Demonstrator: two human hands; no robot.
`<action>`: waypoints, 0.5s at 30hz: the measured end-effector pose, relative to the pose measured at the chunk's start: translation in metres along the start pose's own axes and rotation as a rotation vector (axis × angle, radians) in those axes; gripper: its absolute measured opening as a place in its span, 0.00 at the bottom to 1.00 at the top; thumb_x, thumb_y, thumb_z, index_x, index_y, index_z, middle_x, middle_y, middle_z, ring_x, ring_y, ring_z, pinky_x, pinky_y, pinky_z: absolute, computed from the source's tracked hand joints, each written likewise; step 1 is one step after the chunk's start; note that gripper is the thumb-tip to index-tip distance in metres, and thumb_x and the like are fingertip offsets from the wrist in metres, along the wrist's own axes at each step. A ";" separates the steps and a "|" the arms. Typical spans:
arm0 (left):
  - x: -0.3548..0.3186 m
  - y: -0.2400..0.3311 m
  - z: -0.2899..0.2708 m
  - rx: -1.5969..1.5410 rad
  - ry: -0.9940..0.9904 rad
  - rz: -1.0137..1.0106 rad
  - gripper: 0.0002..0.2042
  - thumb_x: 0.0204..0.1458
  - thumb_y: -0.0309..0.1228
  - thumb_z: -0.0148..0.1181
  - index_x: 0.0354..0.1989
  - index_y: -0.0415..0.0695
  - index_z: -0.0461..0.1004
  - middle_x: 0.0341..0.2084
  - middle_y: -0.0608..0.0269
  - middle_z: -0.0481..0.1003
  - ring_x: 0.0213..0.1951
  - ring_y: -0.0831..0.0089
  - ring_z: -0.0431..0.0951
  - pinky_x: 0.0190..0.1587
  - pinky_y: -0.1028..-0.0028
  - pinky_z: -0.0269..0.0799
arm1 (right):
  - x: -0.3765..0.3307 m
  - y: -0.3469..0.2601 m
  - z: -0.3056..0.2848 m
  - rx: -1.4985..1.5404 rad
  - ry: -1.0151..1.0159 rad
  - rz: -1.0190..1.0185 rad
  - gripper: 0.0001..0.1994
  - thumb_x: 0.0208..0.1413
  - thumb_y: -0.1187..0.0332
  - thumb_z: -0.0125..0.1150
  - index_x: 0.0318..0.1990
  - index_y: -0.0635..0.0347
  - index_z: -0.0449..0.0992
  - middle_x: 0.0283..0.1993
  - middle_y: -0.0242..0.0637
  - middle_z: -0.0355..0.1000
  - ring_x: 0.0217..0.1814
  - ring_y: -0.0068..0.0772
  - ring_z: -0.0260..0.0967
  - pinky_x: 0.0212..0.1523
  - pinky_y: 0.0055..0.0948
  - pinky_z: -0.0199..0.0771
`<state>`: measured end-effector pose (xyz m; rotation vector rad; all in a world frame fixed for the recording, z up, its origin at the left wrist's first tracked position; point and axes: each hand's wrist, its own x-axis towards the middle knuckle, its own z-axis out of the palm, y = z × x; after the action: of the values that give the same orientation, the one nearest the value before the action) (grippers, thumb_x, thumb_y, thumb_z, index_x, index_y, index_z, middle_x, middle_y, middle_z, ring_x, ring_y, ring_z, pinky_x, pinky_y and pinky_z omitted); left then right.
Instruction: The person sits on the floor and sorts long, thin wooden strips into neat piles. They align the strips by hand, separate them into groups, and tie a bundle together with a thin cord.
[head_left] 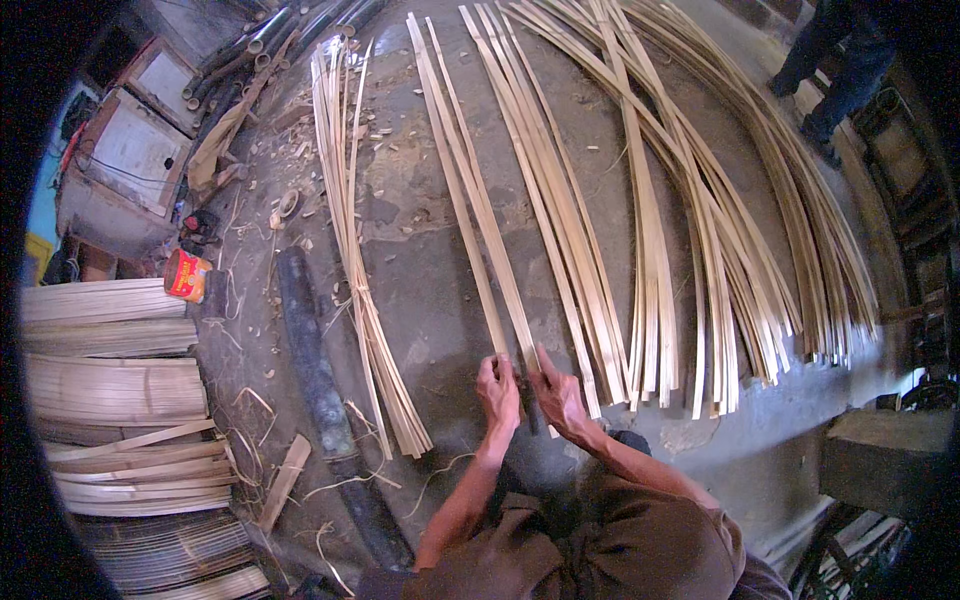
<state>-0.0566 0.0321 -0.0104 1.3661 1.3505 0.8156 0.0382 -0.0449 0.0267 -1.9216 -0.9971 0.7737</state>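
Observation:
Two or so long, pale bamboo strips (468, 190) lie on the floor in front of me, running away from my hands. My left hand (499, 392) is closed at the near end of the left strip, its fingers curled in a pinch. Close beside it, my right hand (562, 402) grips the neighbouring strip near its end, with the index finger stretched forward along it. A narrow dark shape shows between the hands; what it is I cannot make out. Just right of my right hand lies a loose group of bamboo strips (565, 220).
Further right, more strip bundles (735, 260) fan out and cross; a person (838, 70) stands beyond. At left are a tied bundle (365, 320), a dark pole (312, 360), stacked strips (115, 390), an orange-red container (187, 276) and scattered shavings. A block (885, 445) stands at right.

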 end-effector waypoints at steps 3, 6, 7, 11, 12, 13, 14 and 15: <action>-0.009 -0.002 -0.003 0.068 0.000 0.026 0.14 0.62 0.37 0.51 0.36 0.34 0.72 0.25 0.58 0.74 0.27 0.69 0.71 0.32 0.67 0.69 | -0.003 0.002 0.014 0.019 -0.053 -0.068 0.23 0.63 0.65 0.49 0.64 0.64 0.61 0.30 0.63 0.69 0.32 0.63 0.72 0.28 0.46 0.70; -0.016 -0.006 -0.007 -0.002 0.002 -0.047 0.14 0.62 0.36 0.52 0.37 0.34 0.73 0.26 0.56 0.74 0.30 0.69 0.71 0.35 0.68 0.69 | -0.009 0.011 0.021 -0.075 -0.117 -0.074 0.25 0.63 0.63 0.48 0.65 0.63 0.59 0.31 0.63 0.71 0.33 0.62 0.74 0.31 0.49 0.70; -0.018 -0.008 -0.009 -0.008 -0.002 -0.059 0.14 0.61 0.36 0.52 0.37 0.34 0.73 0.26 0.56 0.74 0.31 0.70 0.71 0.36 0.68 0.69 | -0.011 0.013 0.023 -0.085 -0.126 -0.098 0.25 0.63 0.63 0.48 0.66 0.63 0.58 0.31 0.63 0.71 0.34 0.62 0.74 0.31 0.49 0.70; -0.021 -0.002 -0.019 -0.032 -0.062 -0.061 0.13 0.61 0.35 0.52 0.36 0.34 0.72 0.26 0.57 0.73 0.31 0.72 0.70 0.36 0.68 0.68 | -0.016 0.005 0.018 0.001 -0.146 -0.046 0.25 0.63 0.62 0.49 0.66 0.59 0.59 0.32 0.63 0.71 0.35 0.61 0.74 0.32 0.48 0.71; -0.022 -0.003 -0.021 -0.014 -0.064 -0.052 0.13 0.61 0.35 0.52 0.36 0.34 0.72 0.26 0.58 0.73 0.31 0.73 0.69 0.36 0.69 0.68 | -0.017 0.002 0.017 -0.004 -0.147 -0.036 0.25 0.63 0.61 0.49 0.66 0.58 0.59 0.32 0.64 0.71 0.35 0.61 0.74 0.32 0.48 0.71; -0.023 -0.002 -0.024 0.004 -0.067 -0.040 0.13 0.61 0.35 0.52 0.36 0.34 0.72 0.25 0.58 0.72 0.31 0.73 0.69 0.36 0.69 0.68 | -0.016 0.000 0.015 -0.008 -0.146 -0.028 0.25 0.63 0.60 0.50 0.66 0.58 0.60 0.32 0.64 0.71 0.36 0.61 0.74 0.32 0.48 0.71; -0.023 -0.002 -0.025 0.022 -0.071 -0.028 0.13 0.61 0.35 0.53 0.36 0.35 0.72 0.25 0.58 0.72 0.31 0.74 0.69 0.36 0.70 0.68 | -0.016 -0.002 0.014 -0.011 -0.144 -0.019 0.25 0.64 0.60 0.50 0.66 0.57 0.60 0.33 0.64 0.71 0.36 0.61 0.74 0.32 0.48 0.71; -0.025 -0.001 -0.026 0.030 -0.080 -0.033 0.13 0.61 0.35 0.53 0.36 0.35 0.72 0.26 0.59 0.72 0.31 0.74 0.68 0.36 0.70 0.68 | -0.015 -0.001 0.013 -0.018 -0.142 -0.027 0.25 0.64 0.59 0.50 0.66 0.57 0.60 0.33 0.64 0.71 0.36 0.61 0.74 0.33 0.48 0.71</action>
<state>-0.0849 0.0123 -0.0004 1.3816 1.3246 0.7135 0.0199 -0.0522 0.0238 -1.8852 -1.1167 0.8978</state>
